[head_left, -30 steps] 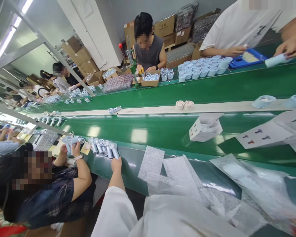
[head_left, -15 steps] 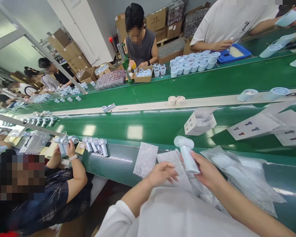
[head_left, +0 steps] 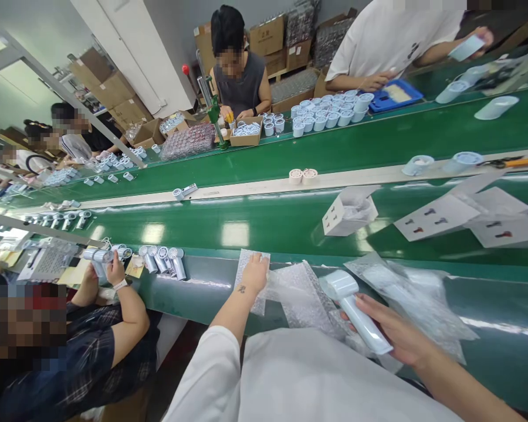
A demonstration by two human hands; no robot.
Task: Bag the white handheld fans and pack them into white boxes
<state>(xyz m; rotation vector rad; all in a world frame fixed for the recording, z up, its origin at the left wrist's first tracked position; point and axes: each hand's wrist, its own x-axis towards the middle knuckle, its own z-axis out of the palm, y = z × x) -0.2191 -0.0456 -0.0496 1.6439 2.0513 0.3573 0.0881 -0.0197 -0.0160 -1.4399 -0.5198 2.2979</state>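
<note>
My right hand (head_left: 396, 328) is closed round the handle of a light-blue hair dryer (head_left: 364, 322), its round head pointing up and left above the bench. My left hand (head_left: 255, 275) is stretched out over a bubble-wrap bag (head_left: 243, 264), fingers resting on its upper part; the fingertips are partly hidden. Between my hands lies a second bubble-wrap bag (head_left: 305, 299), partly under clear plastic. To the right of the hair dryer, clear plastic bags (head_left: 405, 293) with pale-blue things inside lie in a heap.
Open white boxes (head_left: 351, 212) stand on the green conveyor belt (head_left: 193, 225) beyond the bench. At left, a co-worker's hands (head_left: 117, 272) hold another dryer-like piece, near a row of similar pieces (head_left: 162, 261). Across the line, co-workers sit behind many light-blue housings (head_left: 321, 114).
My left hand has reached forward and left onto the bubble-wrap bag. The hair dryer in my right hand has come lower and to the right, tilting further. The whole view has shifted slightly.
</note>
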